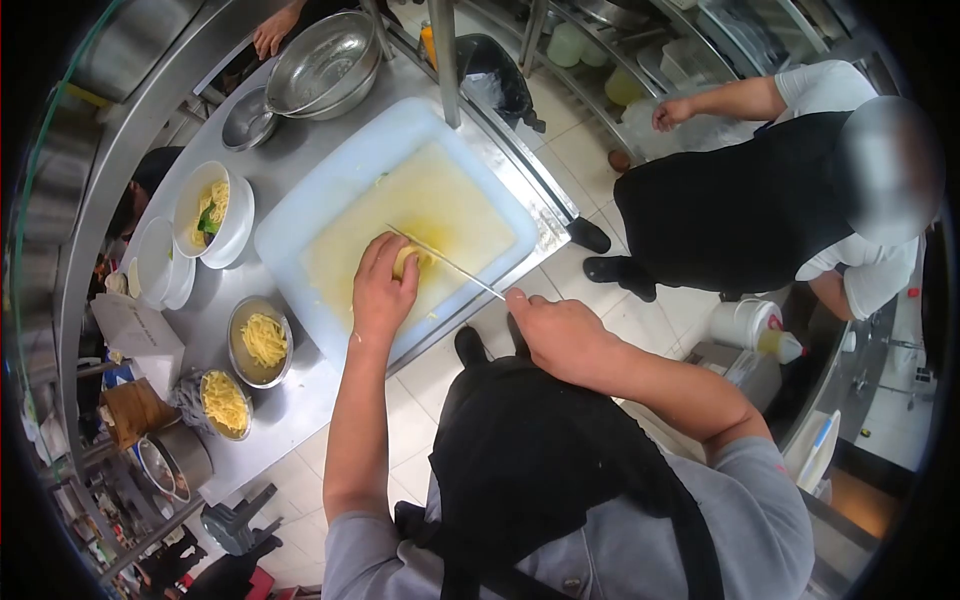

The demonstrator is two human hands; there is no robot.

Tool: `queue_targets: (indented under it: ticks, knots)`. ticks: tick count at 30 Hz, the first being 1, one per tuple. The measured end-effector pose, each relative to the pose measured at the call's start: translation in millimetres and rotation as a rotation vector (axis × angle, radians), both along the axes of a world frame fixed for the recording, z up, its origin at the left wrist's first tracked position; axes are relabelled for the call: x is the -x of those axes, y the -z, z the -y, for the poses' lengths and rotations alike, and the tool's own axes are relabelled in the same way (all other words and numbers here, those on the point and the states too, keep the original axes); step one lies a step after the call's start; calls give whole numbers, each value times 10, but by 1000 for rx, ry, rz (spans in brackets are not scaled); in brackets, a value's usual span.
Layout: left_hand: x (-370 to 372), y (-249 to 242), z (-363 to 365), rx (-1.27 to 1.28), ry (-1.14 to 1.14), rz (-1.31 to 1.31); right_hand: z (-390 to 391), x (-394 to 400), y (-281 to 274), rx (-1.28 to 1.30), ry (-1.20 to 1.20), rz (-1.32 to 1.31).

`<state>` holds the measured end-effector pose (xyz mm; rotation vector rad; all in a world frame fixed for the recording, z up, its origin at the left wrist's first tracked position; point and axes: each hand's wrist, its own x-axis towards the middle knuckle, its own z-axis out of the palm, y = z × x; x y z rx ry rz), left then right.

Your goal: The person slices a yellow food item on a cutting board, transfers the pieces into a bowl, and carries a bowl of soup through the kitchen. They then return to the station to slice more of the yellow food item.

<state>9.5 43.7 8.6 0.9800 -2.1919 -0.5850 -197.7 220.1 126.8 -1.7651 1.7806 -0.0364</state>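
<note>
My right hand [560, 338] is closed round the handle of a kitchen knife [452, 265], its thin blade slanting up and left over the cutting board [480, 215]. Under the bent fingers of my left hand [385, 290] is a yellow piece of food [405, 262], held down on the board beside the blade. Its kind is hard to make out, as my fingers cover much of it. Wet yellow juice and small scraps mark the board. Left of it, yellow strips fill a metal bowl [260, 372] and a second bowl [226, 403].
White bowls [232, 225] stand on the steel table [290, 425], one holding yellow strands and green leaves. A colander [325, 65] sits at the far end near a table post [445, 70]. A co-worker in a black apron [730, 195] stands at the right.
</note>
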Motion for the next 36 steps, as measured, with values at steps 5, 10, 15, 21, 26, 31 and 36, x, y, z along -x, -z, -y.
queue_targets:
  ticks: [5,10,15,21,26,31,36]
  knots:
    - [1,4,-8,2,-8,-1,26,32,-3,-21,-7,10]
    - [-6,16,-27,17,-17,3,160,-8,335,-70,41,32]
    - [-3,-4,-40,-8,-24,10,126,92,309,-28,42,67]
    - [3,-3,-33,33,-14,-22,38,69,161,20,-6,35]
    - [10,12,-23,42,-23,-23,35,61,115,40,-32,24]
    - [-10,35,-25,42,-24,-17,64,-2,37,-2,-21,-31]
    - [-7,-2,-39,12,-23,-3,103,14,220,-33,-22,-38]
